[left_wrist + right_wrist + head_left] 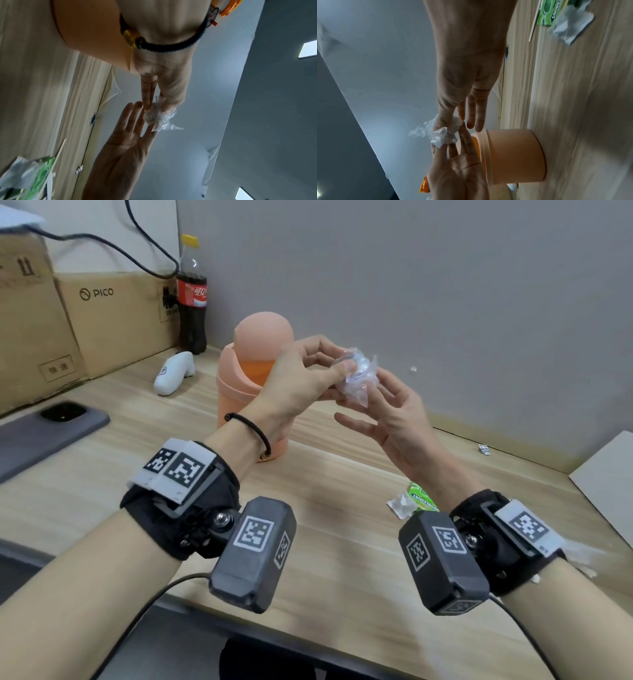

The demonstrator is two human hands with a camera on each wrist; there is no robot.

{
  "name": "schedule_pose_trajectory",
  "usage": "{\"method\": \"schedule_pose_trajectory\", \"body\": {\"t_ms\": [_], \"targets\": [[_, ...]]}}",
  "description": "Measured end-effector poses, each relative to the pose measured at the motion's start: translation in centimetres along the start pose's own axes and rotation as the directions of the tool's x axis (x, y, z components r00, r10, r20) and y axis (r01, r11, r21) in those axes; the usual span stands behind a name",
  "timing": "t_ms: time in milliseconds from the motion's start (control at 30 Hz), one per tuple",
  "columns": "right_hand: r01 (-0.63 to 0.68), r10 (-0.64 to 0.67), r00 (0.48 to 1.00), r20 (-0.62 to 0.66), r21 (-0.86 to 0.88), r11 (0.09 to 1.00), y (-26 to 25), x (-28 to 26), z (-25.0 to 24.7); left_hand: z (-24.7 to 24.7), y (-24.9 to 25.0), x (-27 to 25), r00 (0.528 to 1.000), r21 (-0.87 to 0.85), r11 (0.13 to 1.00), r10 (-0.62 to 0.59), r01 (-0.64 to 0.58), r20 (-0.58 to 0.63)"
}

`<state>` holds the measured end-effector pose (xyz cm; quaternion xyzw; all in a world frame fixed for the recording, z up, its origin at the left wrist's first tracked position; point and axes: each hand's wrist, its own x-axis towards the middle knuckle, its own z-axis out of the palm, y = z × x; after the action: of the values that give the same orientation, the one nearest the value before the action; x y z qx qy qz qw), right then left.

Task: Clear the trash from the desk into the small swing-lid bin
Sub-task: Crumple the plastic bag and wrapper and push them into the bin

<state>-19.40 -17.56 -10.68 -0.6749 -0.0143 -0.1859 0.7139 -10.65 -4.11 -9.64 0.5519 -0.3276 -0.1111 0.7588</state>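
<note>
**Both hands on clear plastic wad beside bin**

Left hand [291, 385] pinched the crumpled clear plastic wrapper [358, 378] between thumb and fingertips, held up in the air above the table [325, 559]. Left grip was closed on the wrapper; the left wrist view showed two fingers and thumb pressed into the wad [157, 116]. Right hand [394, 419] was under and just right of the wrapper, fingers mostly straight and spread; its thumb and first finger touched the wad's far side in the right wrist view [441, 134]. Whether the right grip actually held it or only touched it, could not tell.

Wrapper sat between the two hands, right of the peach swing-lid bin [253, 371] and near its top, not in it. Bin stood upright on the table, partly behind the left hand.

Still on the table: green gum pack [423, 498] with a white scrap [400, 503] touching it, near the right wrist; small foil bit [484, 449] by the wall. Left side: phone [44, 433], white controller [173, 373], cola bottle [192, 299], cardboard boxes [113, 316].
</note>
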Motion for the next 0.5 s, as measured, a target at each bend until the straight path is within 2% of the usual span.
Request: {"method": "schedule_pose_trajectory", "body": {"t_ms": [133,267,367,433,500], "targets": [[0.062,-0.057,0.996,0.063,-0.069,0.996,0.5,1.6,1.6,-1.7,-0.4,0.2,0.995,0.021,1.000,0.016,-0.014,-0.095],[0.151,-0.127,0.985,0.115,-0.233,0.961,0.8,3.4,3.1,-3.2,0.3,0.0,0.989,0.052,0.998,0.040,-0.033,-0.145],[0.187,-0.148,0.979,0.140,-0.331,0.925,0.8,5.1,3.9,-4.8,1.5,0.1,0.988,0.199,0.978,0.094,-0.069,-0.120],[0.198,-0.150,0.977,0.151,-0.383,0.903,0.6,6.2,4.0,-6.1,2.1,0.4,0.991,0.372,0.925,0.115,-0.083,-0.064],[0.186,-0.133,0.981,0.143,-0.474,0.861,0.5,7.0,3.9,-7.5,2.2,0.8,0.978,0.475,0.872,0.186,-0.119,-0.096]]}}
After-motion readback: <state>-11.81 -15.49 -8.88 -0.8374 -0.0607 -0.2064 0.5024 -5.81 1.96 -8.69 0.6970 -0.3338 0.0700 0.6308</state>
